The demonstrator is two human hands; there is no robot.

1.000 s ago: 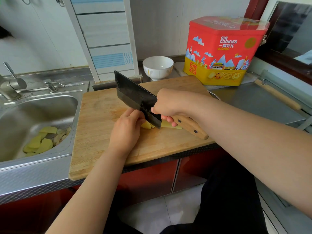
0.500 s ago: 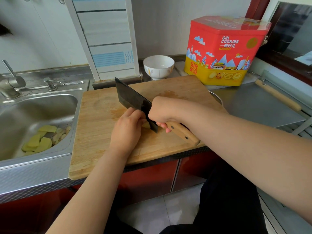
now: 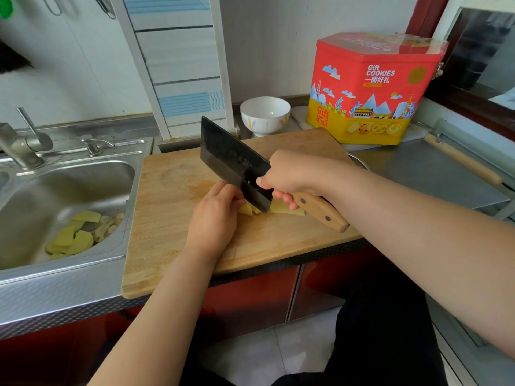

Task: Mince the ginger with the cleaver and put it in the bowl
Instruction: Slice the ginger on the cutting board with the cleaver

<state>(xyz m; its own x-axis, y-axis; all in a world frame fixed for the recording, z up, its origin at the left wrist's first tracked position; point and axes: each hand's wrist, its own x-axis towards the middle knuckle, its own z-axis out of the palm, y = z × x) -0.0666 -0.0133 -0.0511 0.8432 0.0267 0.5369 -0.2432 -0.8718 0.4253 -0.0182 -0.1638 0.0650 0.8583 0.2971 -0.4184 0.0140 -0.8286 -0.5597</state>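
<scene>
Setting: kitchen counter; wooden cutting board (image 3: 172,218) lay beside a steel sink (image 3: 69,185) holding pale peelings (image 3: 75,235).
Cleaver (image 3: 237,165): dark blade ran diagonally, tip toward the far left, wooden handle toward the near right; heel of the edge sat on the ginger.
Right hand (image 3: 292,176): fingers wrapped round the handle where it met the blade.
Left hand (image 3: 214,218): fingers curled down, pinning the ginger against the blade's left face.
Ginger (image 3: 281,208): yellow slices flat on the board's middle, under the blade.
Bowl (image 3: 264,115): white, behind the board, well apart from the ginger.
Tin (image 3: 373,90): red and yellow, marked "Gift COOKIES" above Chinese characters.
</scene>
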